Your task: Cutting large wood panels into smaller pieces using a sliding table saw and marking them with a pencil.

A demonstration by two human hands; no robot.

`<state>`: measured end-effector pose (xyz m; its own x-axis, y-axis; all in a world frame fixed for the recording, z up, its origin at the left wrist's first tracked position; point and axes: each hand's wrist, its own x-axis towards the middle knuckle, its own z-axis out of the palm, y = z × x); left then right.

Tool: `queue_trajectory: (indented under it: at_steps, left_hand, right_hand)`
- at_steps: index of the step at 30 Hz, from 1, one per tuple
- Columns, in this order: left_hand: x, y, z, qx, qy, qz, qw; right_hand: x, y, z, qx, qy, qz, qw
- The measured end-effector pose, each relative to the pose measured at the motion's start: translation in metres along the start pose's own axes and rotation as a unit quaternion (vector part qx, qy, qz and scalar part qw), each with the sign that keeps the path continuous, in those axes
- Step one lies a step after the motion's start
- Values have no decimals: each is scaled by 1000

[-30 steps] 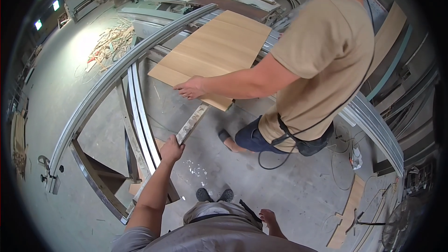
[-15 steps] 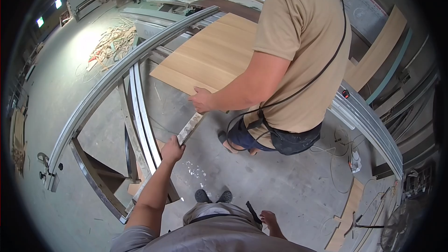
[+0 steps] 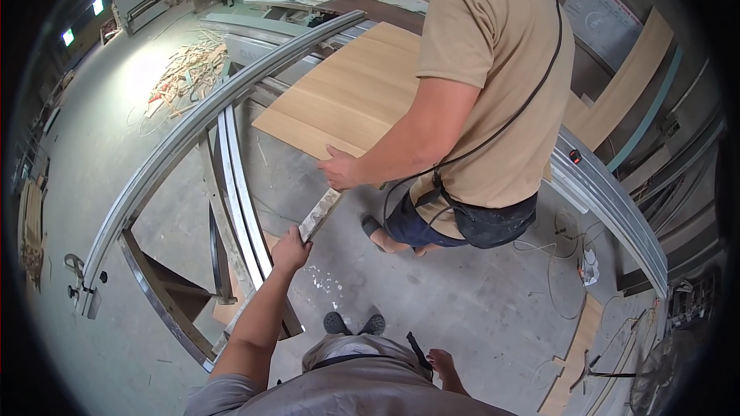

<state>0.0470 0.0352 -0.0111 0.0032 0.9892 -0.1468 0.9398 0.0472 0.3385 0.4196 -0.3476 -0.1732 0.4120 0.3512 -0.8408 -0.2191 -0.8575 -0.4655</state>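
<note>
My left hand [image 3: 290,249] is stretched forward and grips the near end of a narrow pale wooden strip [image 3: 321,214]. The strip runs up toward the near edge of a large light plywood sheet [image 3: 351,92]. A co-worker in a tan shirt [image 3: 493,85] stands to the right and holds that sheet's near edge with one hand [image 3: 339,169]. My right hand [image 3: 442,364] hangs low by my hip, fingers loosely apart, holding nothing.
A long curved metal frame [image 3: 177,146] with rails [image 3: 235,185] runs from lower left to the top. Another metal rail [image 3: 609,200] passes behind the co-worker. Wood scraps [image 3: 185,73] lie on the concrete floor at upper left. Boards lean at right [image 3: 624,88]; cables lie on the floor [image 3: 570,262].
The co-worker has stepped nearer and to the right, drawing the plywood sheet along. My left hand keeps its grip on the strip, hardly moved.
</note>
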Motion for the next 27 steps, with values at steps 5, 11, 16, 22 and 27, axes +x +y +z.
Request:
queue_trajectory:
  at_steps: [5,11,16,22,27]
  left_hand:
    - [-3,5,4,12,-16,5,1000]
    - [-10,5,-9,-5,45,36,998]
    - [-78,18,-28,-14,133,138,981]
    - [-227,41,-36,-132,41,160,977]
    - [-348,31,-18,-165,-19,31,986]
  right_hand:
    - [-3,5,-4,15,-4,-14,1000]
    - [-12,0,-4,37,-9,-1,999]
    - [5,5,-24,28,-65,51,996]
    - [111,-23,-60,-38,-258,78,962]
    - [107,-91,-49,-83,-260,60,960]
